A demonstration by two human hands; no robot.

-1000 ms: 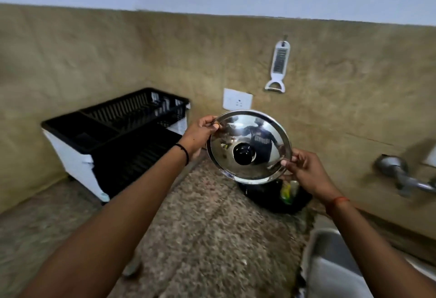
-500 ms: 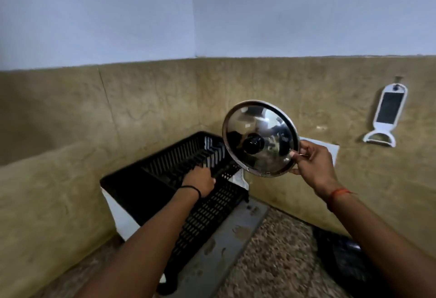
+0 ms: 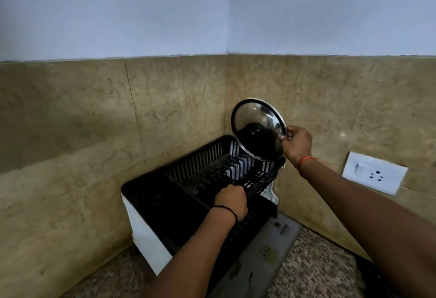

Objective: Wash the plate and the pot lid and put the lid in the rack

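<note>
Right hand [image 3: 296,144] pinches steel pot lid [image 3: 258,130] by its rim, upright above dish rack [image 3: 188,194] far-right end. Left hand [image 3: 232,199] grips rack's near rim. Risk: wet rim slips, lid misses slots.

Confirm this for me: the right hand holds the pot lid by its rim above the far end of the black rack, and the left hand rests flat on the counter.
One part is wrong. The head view shows the left hand gripping the near rim of the black rack, not resting flat on the counter. The rest stands: the right hand holds the pot lid by its rim above the rack's far end.
</note>
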